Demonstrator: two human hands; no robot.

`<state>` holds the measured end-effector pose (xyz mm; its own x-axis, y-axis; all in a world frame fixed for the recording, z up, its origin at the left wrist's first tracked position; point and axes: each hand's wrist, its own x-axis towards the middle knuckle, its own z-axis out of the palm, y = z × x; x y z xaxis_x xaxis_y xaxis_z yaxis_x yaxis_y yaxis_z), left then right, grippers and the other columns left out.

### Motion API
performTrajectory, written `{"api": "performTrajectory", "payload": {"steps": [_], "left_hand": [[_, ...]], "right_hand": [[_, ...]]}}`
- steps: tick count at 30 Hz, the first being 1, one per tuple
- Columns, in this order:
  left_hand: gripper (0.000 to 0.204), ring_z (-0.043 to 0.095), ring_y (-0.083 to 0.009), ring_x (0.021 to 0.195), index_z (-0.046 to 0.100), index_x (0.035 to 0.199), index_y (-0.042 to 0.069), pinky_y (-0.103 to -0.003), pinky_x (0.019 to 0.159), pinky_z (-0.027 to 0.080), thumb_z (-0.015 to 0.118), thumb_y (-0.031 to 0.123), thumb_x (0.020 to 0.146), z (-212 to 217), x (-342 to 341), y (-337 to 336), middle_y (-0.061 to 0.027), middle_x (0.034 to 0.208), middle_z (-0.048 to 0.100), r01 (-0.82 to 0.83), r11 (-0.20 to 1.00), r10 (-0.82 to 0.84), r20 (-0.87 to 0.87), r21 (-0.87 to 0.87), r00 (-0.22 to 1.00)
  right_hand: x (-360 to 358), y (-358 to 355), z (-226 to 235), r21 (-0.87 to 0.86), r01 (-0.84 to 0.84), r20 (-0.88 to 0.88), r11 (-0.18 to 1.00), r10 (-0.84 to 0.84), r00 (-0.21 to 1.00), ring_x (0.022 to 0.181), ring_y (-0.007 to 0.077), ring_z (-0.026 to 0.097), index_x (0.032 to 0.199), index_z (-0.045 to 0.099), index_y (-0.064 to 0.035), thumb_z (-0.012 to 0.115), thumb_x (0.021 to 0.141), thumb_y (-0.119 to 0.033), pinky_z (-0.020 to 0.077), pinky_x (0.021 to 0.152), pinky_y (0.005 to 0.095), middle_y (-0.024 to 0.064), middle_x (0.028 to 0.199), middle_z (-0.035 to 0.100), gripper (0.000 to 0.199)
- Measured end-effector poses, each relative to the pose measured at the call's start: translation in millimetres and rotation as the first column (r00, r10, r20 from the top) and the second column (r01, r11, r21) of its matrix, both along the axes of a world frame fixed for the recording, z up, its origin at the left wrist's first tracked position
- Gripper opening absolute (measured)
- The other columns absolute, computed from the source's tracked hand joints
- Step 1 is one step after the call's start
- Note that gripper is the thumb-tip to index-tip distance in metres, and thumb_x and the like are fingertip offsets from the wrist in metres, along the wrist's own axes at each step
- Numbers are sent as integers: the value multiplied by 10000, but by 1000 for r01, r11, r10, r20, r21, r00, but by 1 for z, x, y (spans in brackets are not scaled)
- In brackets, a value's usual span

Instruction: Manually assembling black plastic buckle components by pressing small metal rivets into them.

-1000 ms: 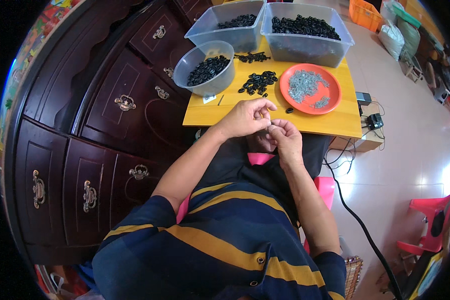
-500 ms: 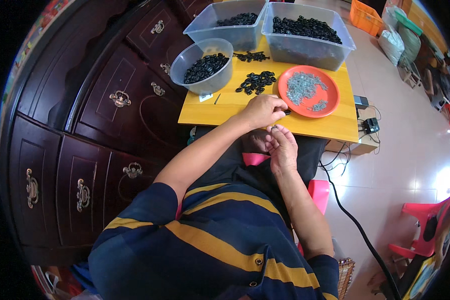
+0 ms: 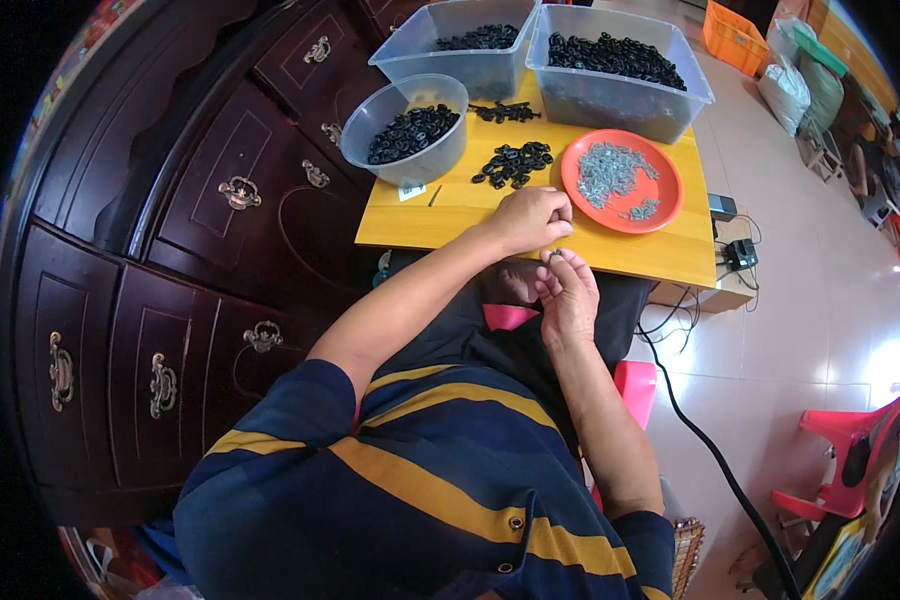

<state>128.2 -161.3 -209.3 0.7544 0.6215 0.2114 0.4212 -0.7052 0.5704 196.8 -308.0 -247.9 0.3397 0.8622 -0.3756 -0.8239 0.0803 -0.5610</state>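
Person is sitting at a low yellow wooden table (image 3: pixel 440 215) beside a dark wooden cabinet (image 3: pixel 170 230). Left hand (image 3: pixel 532 218) is resting knuckles-up on the near table edge, fingers curled inward; whether it is pinching anything, cannot tell. Right hand (image 3: pixel 568 295) is hovering just below the edge, fingertips pinching a small dark ring-shaped part (image 3: pixel 554 256), touching the left fingertips. Judgement: an assembly step is under way, fitting the ring to a small piece. Loose pile of black rings (image 3: pixel 513 163) is lying mid-table, the round orange plate of small grey metal pieces (image 3: pixel 622 180) just beside it. Next move likely calls for steady fingertip alignment, then a reach to the plate or pile.
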Motion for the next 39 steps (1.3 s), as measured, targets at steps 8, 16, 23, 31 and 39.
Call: {"api": "performTrajectory", "payload": {"steps": [8,16,23,31,39], "left_hand": [[164,650,-160,732,651,1021,17,-326,682,531,698,106,892,-7,-42,-11,-67,802,654,-41,963,101,215,-268,971],[260,579,-31,742,639,1184,8,-214,659,497,643,20,924,15,-69,-53,24,888,619,98,745,180,341,-660,923],[260,589,-15,799,655,1201,11,-192,699,496,666,21,942,4,-78,-53,28,961,647,71,880,94,320,-470,943],[247,576,-32,707,704,1122,-5,-211,653,500,731,17,877,6,-82,-55,21,831,633,20,894,145,332,-447,932],[261,557,-17,733,703,1154,9,-195,675,484,722,18,893,18,-85,-55,47,862,617,44,894,115,323,-447,939]], "right_hand": [[0,-1,3,-3,-5,15,1000,5,1000,780,115,670,1141,592,-100,687,949,-104,540,712,254,51,1020,731,214],[-3,-1,8,44,-32,83,999,28,996,782,118,662,1130,590,-55,675,948,-83,535,693,239,74,997,718,203],[-6,-1,7,73,-71,127,995,62,990,789,119,675,1128,592,-49,675,946,-68,524,690,221,76,996,720,201],[-7,-2,11,81,-96,151,992,83,985,783,115,672,1126,599,-39,671,945,-59,512,676,215,72,977,716,195],[-7,-1,3,102,-165,240,981,136,961,781,102,664,1111,615,-32,671,939,-49,496,664,209,41,931,689,183]]}}
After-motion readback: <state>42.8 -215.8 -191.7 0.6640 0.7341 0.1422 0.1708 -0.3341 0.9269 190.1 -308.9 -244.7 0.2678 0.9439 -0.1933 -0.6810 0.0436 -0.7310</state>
